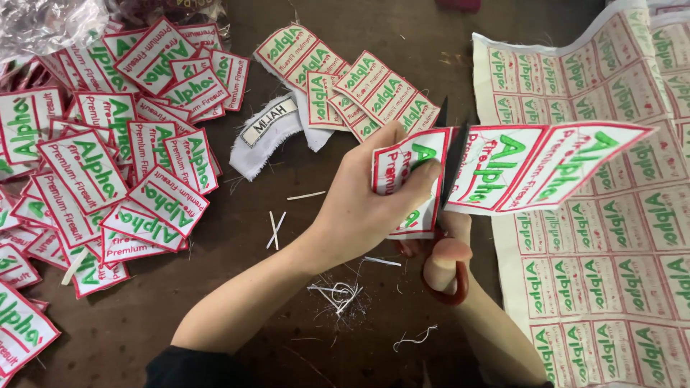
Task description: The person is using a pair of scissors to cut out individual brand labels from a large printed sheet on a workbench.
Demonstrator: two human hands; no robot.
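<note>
My left hand (366,197) grips a strip of white cloth labels (517,162) with red borders and green lettering, held up over the brown table (287,287). My right hand (445,251) holds red-handled scissors (449,169), fingers through the loops. The dark blades stand upright and cut into the strip between two labels, just right of my left thumb. The strip's free end sticks out to the right.
A large pile of cut labels (108,158) covers the left side. More label strips (345,79) lie at top centre, beside a small white cloth tag (262,129). An uncut printed label sheet (611,237) lies right. Thread scraps (338,294) and crinkled plastic (43,21) are nearby.
</note>
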